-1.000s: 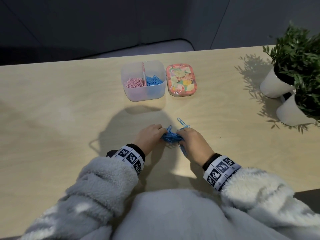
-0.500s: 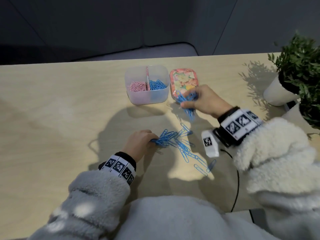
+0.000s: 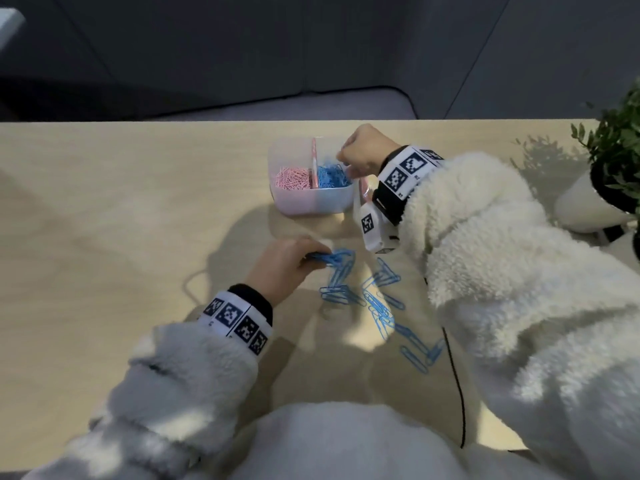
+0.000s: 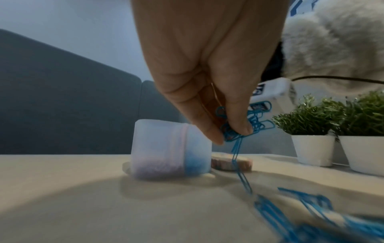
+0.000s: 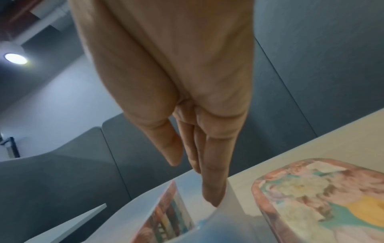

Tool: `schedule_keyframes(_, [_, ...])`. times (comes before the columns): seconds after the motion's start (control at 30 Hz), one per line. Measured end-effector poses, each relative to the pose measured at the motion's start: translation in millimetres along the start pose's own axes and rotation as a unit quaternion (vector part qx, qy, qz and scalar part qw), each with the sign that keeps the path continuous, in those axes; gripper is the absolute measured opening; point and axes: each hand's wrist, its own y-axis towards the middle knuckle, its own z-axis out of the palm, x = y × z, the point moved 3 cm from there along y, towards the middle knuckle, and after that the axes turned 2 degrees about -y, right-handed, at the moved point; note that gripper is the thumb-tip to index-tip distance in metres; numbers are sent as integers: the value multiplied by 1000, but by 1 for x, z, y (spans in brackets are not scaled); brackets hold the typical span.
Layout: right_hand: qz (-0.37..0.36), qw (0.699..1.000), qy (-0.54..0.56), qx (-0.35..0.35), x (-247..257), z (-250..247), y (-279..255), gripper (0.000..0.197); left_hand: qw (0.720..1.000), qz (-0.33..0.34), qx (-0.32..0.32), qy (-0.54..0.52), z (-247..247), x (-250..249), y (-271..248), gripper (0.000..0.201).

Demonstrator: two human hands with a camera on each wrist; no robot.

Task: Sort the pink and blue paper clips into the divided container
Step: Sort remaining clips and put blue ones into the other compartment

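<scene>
The translucent divided container (image 3: 311, 204) stands at the table's far middle, with pink clips (image 3: 292, 178) in its left half and blue clips (image 3: 330, 176) in its right half. My right hand (image 3: 341, 155) hovers over the blue half. In the right wrist view its fingers (image 5: 214, 189) point straight down inside the container's wall (image 5: 230, 212) and hold nothing. My left hand (image 3: 320, 254) pinches a tangled bunch of blue clips (image 4: 236, 131) just above the table, and a chain of clips hangs down from it. Several loose blue clips (image 3: 375, 301) lie scattered right of that hand.
A floral lid (image 5: 322, 197) lies flat just right of the container, mostly hidden by my right wrist in the head view. Two potted plants (image 3: 616, 161) in white pots stand at the far right. A black cable (image 3: 457, 393) runs from my right wrist to the near edge.
My right hand carried a bunch of blue clips from the table's middle to the container, and it is now empty over the blue half. My left hand kept its bunch and barely moved.
</scene>
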Motion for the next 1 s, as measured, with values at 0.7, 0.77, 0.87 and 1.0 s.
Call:
schedule_keyframes(0.7, [82,987,93,-105,-229,0,-181,22,961,-149,26,231,-24,-25,157,28])
schedule_keyframes(0.77, [84,989,37,-119,-235,1,-197,24,963,-134,13,234,-24,-29,153,28])
schedule_keyframes(0.87, [88,993,55,-51,-239,18,-218,26,980,-25,-36,193,-20,-42,124,28])
schedule_keyframes(1.0, [76,997,-26,-12,-233,32,-227,54,978,20,97,181,16,-28,64,14])
